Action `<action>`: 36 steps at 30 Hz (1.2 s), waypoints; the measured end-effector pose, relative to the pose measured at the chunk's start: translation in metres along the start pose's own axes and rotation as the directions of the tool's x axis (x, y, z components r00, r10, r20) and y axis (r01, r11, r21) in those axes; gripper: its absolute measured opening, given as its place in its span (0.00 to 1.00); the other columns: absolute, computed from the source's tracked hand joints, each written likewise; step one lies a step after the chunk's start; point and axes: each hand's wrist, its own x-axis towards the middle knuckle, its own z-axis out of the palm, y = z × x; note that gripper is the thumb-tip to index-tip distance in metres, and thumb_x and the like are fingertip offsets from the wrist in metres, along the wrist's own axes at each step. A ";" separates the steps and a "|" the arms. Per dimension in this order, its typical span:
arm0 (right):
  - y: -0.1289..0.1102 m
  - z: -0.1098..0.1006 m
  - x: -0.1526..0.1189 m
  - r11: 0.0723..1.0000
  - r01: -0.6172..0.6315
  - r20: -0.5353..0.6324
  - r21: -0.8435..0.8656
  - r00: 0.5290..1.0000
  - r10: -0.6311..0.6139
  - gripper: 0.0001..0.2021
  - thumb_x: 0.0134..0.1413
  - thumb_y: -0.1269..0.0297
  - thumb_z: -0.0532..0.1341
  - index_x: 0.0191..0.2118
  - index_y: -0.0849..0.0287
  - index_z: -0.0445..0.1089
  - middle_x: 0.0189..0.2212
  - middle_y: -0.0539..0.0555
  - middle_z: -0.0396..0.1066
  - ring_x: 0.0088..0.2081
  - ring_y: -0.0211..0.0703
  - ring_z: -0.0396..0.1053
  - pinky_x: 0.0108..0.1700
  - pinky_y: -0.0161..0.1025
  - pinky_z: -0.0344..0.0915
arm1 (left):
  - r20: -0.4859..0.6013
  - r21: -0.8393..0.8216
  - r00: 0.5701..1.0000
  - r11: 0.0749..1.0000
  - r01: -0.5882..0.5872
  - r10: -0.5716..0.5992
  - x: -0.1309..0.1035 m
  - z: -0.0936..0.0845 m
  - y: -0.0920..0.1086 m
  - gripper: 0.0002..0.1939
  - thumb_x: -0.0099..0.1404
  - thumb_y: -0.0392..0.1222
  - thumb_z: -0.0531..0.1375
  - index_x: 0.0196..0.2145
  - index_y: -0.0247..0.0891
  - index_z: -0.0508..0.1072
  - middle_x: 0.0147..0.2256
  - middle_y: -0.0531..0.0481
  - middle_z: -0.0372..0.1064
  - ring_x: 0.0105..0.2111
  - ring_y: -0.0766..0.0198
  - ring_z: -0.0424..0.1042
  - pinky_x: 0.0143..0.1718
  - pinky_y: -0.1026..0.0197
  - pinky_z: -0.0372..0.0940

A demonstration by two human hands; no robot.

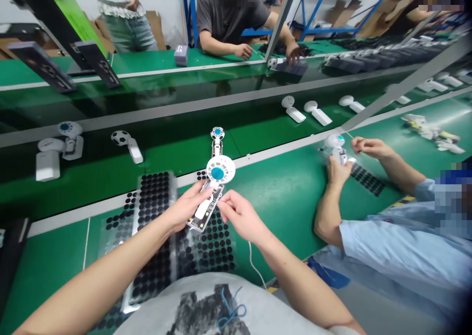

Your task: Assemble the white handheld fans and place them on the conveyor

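Observation:
A white device (220,170) with a round head, a blue centre and a clear lower casing showing its circuit board is in my left hand (190,203), whose fingers wrap round the casing's left side. My right hand (236,212) is at the casing's right edge with its fingers pinched together; whatever lies between the fingertips is too small to make out. Below my hands lie sheets of round black stickers (153,237), partly in clear film. Just beyond the held device, a similar one (217,133) with a football-patterned head rests on the green belt.
More white devices (47,163) stand on the belt (177,153) at left and right. A metal rail (265,151) edges it. At right, a co-worker's hands (339,170) hold another device. Across the line a person works beside a grey box (181,56). A white cable (254,261) hangs near my right forearm.

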 end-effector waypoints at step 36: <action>0.027 -0.029 0.016 0.930 -0.298 0.074 0.215 0.954 0.289 0.16 0.52 0.50 0.54 0.28 0.58 0.58 0.16 0.42 0.50 0.19 0.32 0.43 0.22 0.34 0.40 | -0.713 0.359 0.625 0.931 -0.065 0.319 0.167 -0.161 0.033 0.23 0.45 0.46 0.67 0.37 0.33 0.67 0.44 0.44 0.61 0.49 0.56 0.58 0.43 0.63 0.57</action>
